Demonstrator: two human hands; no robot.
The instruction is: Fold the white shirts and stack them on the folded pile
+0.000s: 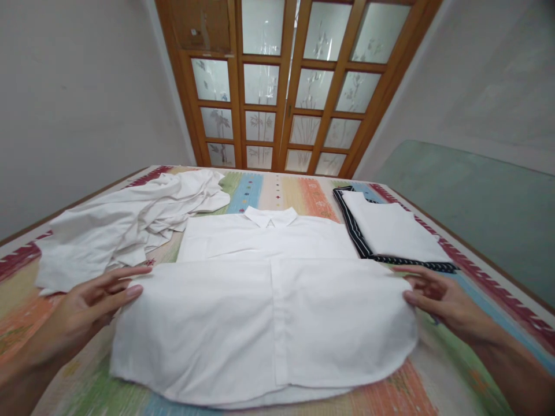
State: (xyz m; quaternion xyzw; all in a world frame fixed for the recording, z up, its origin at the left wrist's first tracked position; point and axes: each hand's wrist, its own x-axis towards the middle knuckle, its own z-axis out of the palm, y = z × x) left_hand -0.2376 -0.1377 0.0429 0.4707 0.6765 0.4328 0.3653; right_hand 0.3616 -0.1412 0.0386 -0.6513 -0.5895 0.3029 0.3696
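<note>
A white button-up shirt [208,323] lies in front of me with its collar at the far end and its front placket facing up. Its lower part is lifted a little, with the curved hem hanging toward me. At the shirt's left edge, my left hand [97,297] pinches the fabric between thumb and fingers. My right hand [437,300] grips the opposite edge in the same way, so the cloth is stretched between both hands. The sleeves cannot be seen.
A rumpled pile of white clothing [130,225] lies to the left. On the right sits a folded white garment [390,225] on top of a black-and-white striped one [353,225]. Everything rests on a colourful patterned cloth [249,193]. Wooden glass-paned doors [281,110] stand beyond.
</note>
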